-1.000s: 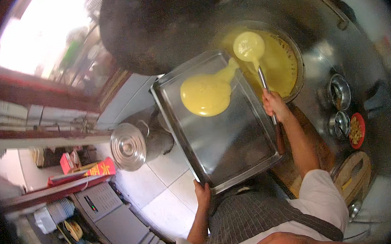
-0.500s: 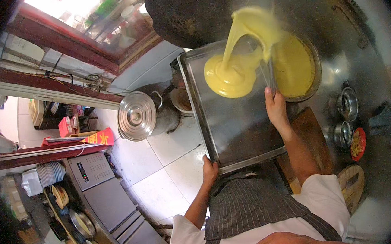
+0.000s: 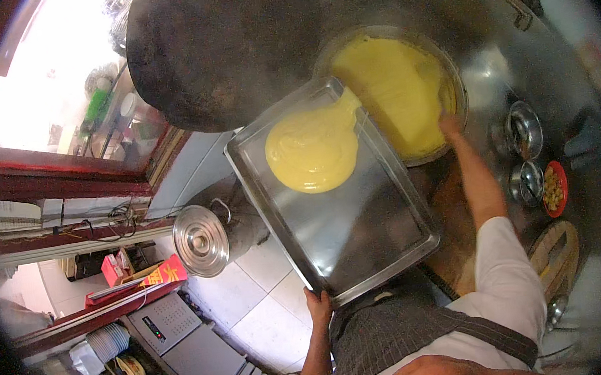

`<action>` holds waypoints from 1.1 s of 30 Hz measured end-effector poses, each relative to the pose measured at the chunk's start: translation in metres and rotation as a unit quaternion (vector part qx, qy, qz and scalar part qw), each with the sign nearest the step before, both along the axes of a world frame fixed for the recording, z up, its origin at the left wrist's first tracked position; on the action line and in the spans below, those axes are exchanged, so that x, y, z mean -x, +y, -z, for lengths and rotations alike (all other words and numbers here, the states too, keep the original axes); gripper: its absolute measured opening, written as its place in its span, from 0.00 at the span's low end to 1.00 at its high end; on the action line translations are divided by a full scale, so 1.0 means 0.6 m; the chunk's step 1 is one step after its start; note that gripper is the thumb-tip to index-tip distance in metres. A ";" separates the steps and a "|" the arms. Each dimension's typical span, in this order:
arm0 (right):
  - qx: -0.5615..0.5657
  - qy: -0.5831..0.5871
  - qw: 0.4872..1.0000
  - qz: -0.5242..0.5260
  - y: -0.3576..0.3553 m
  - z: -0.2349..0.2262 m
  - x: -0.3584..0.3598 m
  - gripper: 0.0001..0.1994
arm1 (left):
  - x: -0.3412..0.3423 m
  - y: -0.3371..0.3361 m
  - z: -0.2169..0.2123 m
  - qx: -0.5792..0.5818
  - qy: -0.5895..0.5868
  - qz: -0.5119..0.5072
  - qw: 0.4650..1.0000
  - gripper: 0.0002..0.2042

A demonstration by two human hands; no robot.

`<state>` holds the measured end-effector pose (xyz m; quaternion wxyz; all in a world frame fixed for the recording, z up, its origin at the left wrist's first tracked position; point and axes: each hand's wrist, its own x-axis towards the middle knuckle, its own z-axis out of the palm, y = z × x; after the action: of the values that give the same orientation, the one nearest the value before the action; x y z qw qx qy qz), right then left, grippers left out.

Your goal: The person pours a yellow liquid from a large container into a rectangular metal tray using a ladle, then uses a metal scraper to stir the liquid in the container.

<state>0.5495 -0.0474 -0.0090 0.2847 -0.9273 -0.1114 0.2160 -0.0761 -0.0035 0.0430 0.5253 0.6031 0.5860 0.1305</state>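
Note:
A large rectangular metal tray (image 3: 360, 218) is tilted in front of me, its near left corner gripped by my left hand (image 3: 318, 304). A thick yellow batter (image 3: 312, 154) lies in a rounded pool on the tray's far part, with a tongue of it reaching the far right rim. To the right of the tray stands a wide round pot (image 3: 458, 81) of the same yellow batter. At the pot's right side, my right hand (image 3: 451, 127) closes round the handle of a metal ladle (image 3: 443, 98). Its head is hidden in the batter.
A dark round lid (image 3: 225, 58) stands beyond the tray. A lidded steel pot (image 3: 201, 240) is at the left. On the right are metal bowls (image 3: 524, 131), a red dish (image 3: 555, 189) of small pieces and a round wooden board (image 3: 555, 254). Steam hangs over the pot.
My right hand has moved from pouring batter above the tray to the pot, lowering the ladle into it. The falling streams are gone. In the picture the tray has turned and shifted left.

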 end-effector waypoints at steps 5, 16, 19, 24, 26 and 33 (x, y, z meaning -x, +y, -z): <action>-0.329 0.557 0.752 0.126 0.084 -0.056 0.153 0.17 | 0.024 0.000 0.000 -0.018 0.000 0.013 1.000 0.17; -0.119 0.077 0.981 -0.132 0.040 -0.263 0.456 0.22 | 0.019 0.008 -0.013 -0.048 -0.004 0.069 0.996 0.19; -0.139 -0.100 0.969 -0.177 0.091 -0.316 0.469 0.23 | 0.012 0.021 -0.022 -0.050 0.029 0.082 0.995 0.21; -0.217 -0.088 0.954 -0.186 0.120 -0.316 0.480 0.22 | 0.020 0.017 0.015 -0.034 0.030 0.061 0.997 0.21; -0.163 0.088 0.962 -0.198 0.113 -0.292 0.449 0.20 | 0.021 0.014 0.022 -0.030 0.026 0.058 0.998 0.21; -0.166 0.149 0.970 -0.099 0.054 -0.269 0.177 0.19 | 0.015 0.013 -0.024 -0.075 0.061 0.069 0.993 0.23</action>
<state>0.4435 -0.0153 0.1523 0.4257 -0.8088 -0.1931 0.3568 -0.0848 0.0041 0.0573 0.4498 0.6866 0.5623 0.1005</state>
